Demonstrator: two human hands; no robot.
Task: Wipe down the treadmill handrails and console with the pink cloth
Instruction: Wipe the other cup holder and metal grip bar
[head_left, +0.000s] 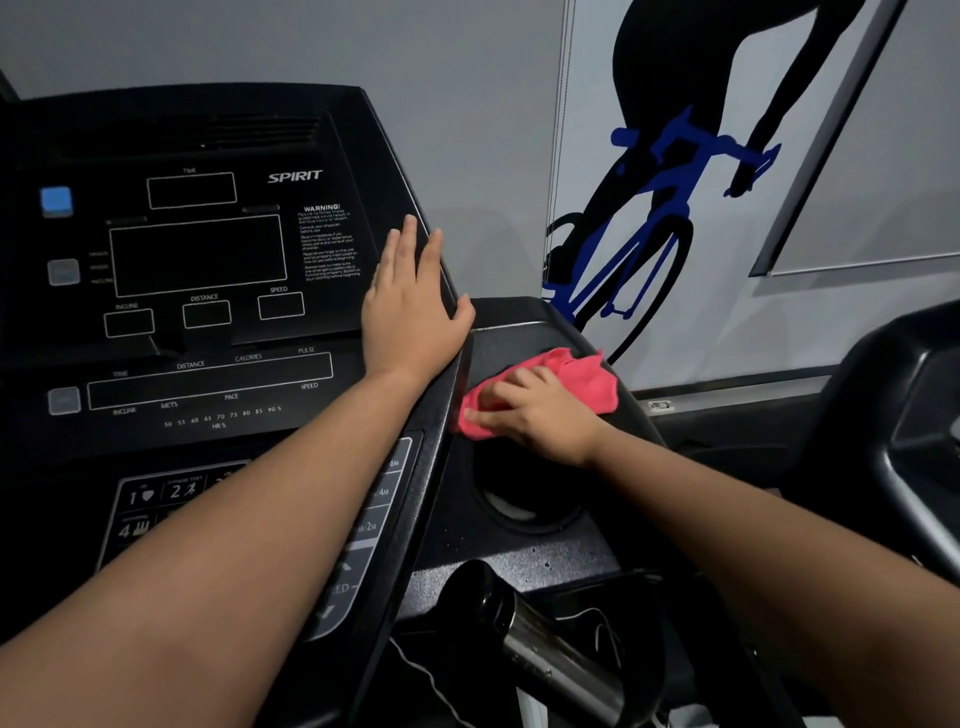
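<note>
your left hand (410, 306) lies flat on the right edge of the console (208, 260), fingers straight and close together, holding nothing. your right hand (540, 410) curls its fingers over the bunched pink cloth (571, 382), pressing it onto the speckled black tray (519, 338) just right of the console, above a round cup holder (524, 499). the console screens are dark, with white labels. a metal grip (545, 644) shows below. behind stands a grey wall (260, 41) with a black and blue cyclist graphic (665, 182).
</note>
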